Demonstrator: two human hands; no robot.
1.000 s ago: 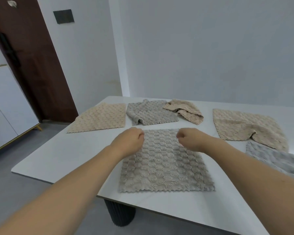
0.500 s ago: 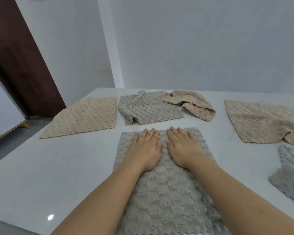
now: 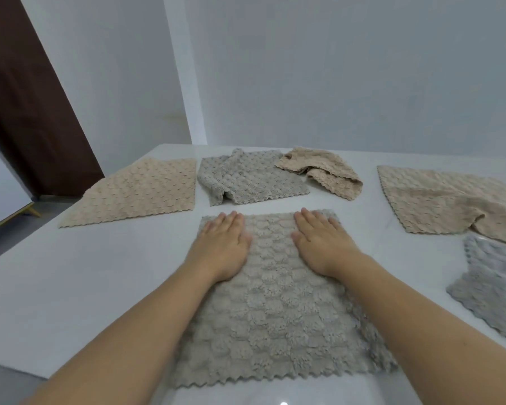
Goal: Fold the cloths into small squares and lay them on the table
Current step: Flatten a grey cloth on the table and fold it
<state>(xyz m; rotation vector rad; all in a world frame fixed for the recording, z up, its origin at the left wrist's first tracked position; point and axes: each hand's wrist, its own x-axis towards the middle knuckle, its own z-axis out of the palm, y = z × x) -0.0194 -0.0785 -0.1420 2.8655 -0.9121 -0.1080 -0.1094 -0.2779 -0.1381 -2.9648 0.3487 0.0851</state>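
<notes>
A grey textured cloth (image 3: pixel 278 311) lies spread flat on the white table (image 3: pixel 70 282) right in front of me. My left hand (image 3: pixel 224 244) presses flat on its far left part, fingers straight. My right hand (image 3: pixel 319 241) presses flat on its far right part, fingers straight too. The two hands lie apart, with bare cloth between them. Both forearms run over the cloth's near half and hide parts of its side edges.
A flat beige cloth (image 3: pixel 140 194) lies at the far left. Behind my hands sit a rumpled grey cloth (image 3: pixel 246 182) and a crumpled beige cloth (image 3: pixel 322 173). At the right are a large beige cloth (image 3: pixel 438 203) and a grey cloth (image 3: pixel 497 282). A brown door (image 3: pixel 21 106) stands at the left.
One second ago both hands pinched the cloth's far edge. They then lay flat side by side at the middle, and have now slid apart toward the far corners.
</notes>
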